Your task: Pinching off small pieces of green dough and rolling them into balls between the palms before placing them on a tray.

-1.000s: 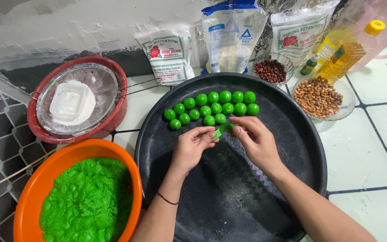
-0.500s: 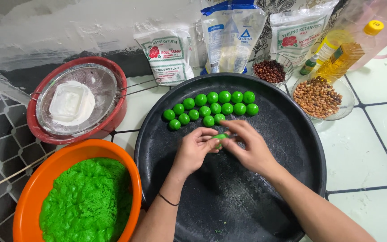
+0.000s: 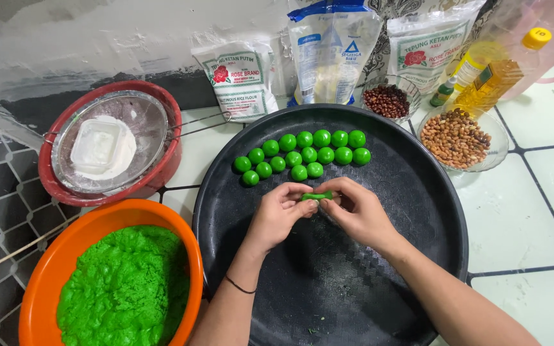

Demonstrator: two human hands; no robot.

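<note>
Orange bowl (image 3: pixel 40 282) of green dough (image 3: pixel 126 288), bottom-left of black tray (image 3: pixel 418 301), cut off by frame edge. Over tray centre: left hand (image 3: pixel 277 214) & right hand (image 3: pixel 357 214) pinching small green dough piece (image 3: pixel 317 196) btwn fingertips, mostly hidden. Bare tray near side. Beyond: green balls (image 3: pixel 302 154) in two rows. Behind tray, flour bags (image 3: pixel 242 77) partly cropped.

On the tray (image 3: pixel 418 269), balls (image 3: pixel 302 154) lie behind both hands (image 3: pixel 277 214) (image 3: pixel 360 214); dough bowl (image 3: pixel 40 288) left of it, peanuts (image 3: pixel 456 138) right-behind, bags (image 3: pixel 331 48) behind.
</note>
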